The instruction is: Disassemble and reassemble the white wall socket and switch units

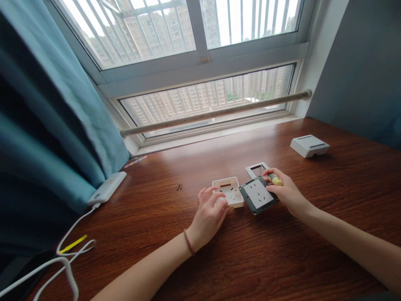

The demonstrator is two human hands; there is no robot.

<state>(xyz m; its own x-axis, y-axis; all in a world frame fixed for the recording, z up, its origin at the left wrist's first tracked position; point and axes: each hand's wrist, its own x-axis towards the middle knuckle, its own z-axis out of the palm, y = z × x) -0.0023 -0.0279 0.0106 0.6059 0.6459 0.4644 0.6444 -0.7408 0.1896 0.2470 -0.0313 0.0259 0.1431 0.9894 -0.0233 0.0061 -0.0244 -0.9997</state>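
A white socket back box (236,202) lies hollow side up on the table. My left hand (210,212) is at its near left corner, fingers apart and reaching over the rim; whether they press on it I cannot tell. In my right hand (287,193) is a screwdriver (275,179) with a yellow and grey handle, its tip hidden. The same hand's fingers meet the edge of a socket panel (259,195), a white face in a dark frame, slightly tilted beside the box. Behind the panel lies a white cover frame (256,169), partly hidden.
Two small screws (179,186) lie left of the box. Another white box (309,145) sits at the back right. On the left are a white power bank (108,188) with a white cable (75,221), a yellow strip (73,243) and a blue curtain (78,104).
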